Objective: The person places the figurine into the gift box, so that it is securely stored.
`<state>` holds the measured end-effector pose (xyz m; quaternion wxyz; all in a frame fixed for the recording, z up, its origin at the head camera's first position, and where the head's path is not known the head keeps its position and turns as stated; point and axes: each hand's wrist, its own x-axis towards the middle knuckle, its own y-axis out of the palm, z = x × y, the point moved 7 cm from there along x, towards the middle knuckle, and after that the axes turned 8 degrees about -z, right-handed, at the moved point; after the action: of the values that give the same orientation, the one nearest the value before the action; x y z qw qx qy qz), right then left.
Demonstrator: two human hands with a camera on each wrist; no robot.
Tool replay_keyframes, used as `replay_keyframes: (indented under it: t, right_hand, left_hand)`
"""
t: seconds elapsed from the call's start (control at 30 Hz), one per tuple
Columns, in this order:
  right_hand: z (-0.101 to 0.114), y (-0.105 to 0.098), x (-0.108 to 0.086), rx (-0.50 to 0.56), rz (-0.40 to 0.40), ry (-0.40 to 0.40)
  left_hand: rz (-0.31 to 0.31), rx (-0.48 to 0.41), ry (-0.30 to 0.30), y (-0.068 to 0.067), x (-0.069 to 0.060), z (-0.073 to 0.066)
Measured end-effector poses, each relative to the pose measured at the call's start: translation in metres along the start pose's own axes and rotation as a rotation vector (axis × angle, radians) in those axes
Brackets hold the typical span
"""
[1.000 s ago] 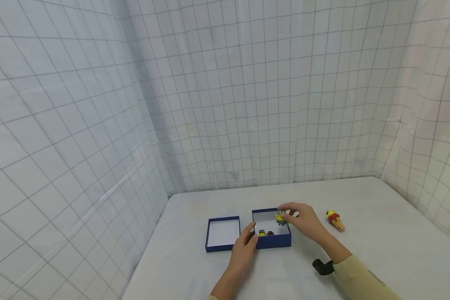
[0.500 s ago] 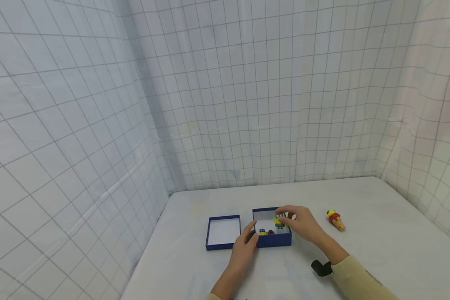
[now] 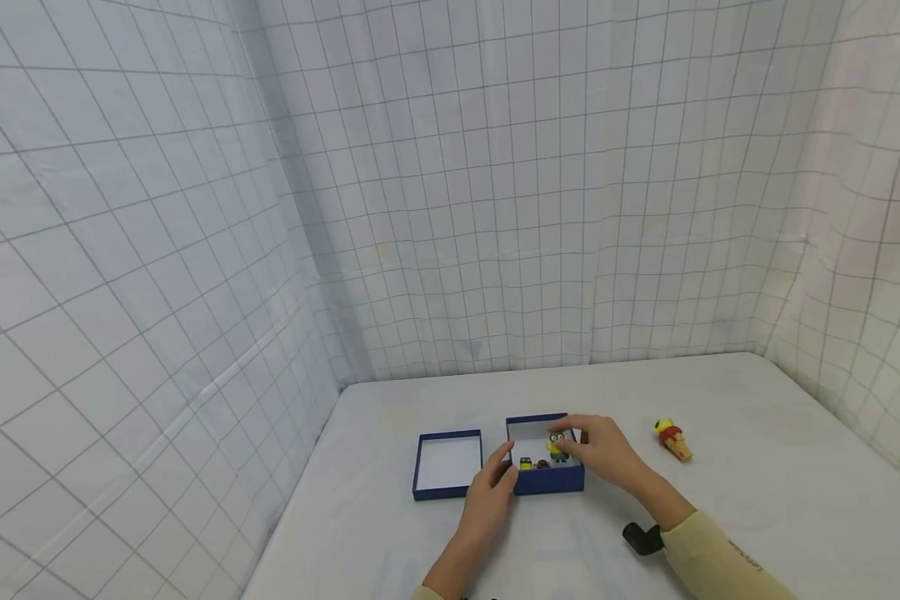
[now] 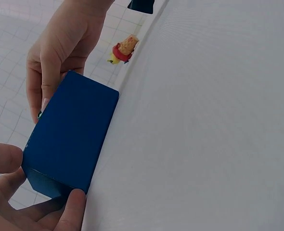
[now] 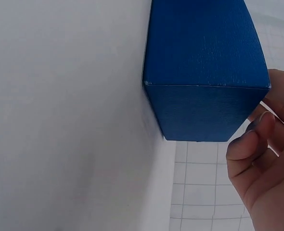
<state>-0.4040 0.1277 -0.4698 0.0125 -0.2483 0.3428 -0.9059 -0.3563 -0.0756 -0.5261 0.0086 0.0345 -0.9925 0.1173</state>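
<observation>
A blue open box (image 3: 551, 479) with a pale inside stands in front of the hands in the head view. My left hand (image 3: 484, 506) holds its left end, with fingers at the side wall and front corner. The right hand (image 3: 603, 448) reaches over the right wall and pinches a yellow and green goggled figure (image 3: 556, 447) inside the box, its lower part close to the floor. A smaller yellow figure (image 3: 526, 463) and a brown piece (image 3: 543, 464) lie near the front wall. Both wrist views show the outside of the box (image 4: 72, 130) (image 5: 204, 48), its contents hidden.
A shallow blue tray or lid (image 3: 438, 493) with a white inside lies left of the box. To the right is a yellow, red and tan toy (image 3: 673, 440) on the white table (image 3: 727, 433). A black object (image 3: 642, 539) sits by the right sleeve.
The right hand has moved slightly left and down, taking the goggled figure lower and deeper into the box. The left hand has stayed at the box's left end.
</observation>
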Motion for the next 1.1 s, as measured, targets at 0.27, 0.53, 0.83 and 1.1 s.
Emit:
replay_keyframes:
  t: [0.27, 0.53, 0.83, 1.1]
  right_hand:
    - [-0.001, 0.004, -0.001, -0.036, 0.028, -0.02]
    - [0.006, 0.007, -0.003, -0.116, 0.081, -0.071]
    - [0.011, 0.006, -0.001, -0.166, 0.12, -0.09]
    - [0.013, 0.008, -0.003, -0.207, 0.138, -0.061]
  left_hand:
    - [-0.002, 0.003, 0.027, -0.001, -0.003, -0.001]
    - [0.003, 0.003, 0.035, -0.002, -0.003, -0.003]
    - [-0.001, 0.002, 0.034, -0.002, -0.003, -0.004]
    - [-0.003, 0.012, 0.036, -0.003, -0.004, -0.005]
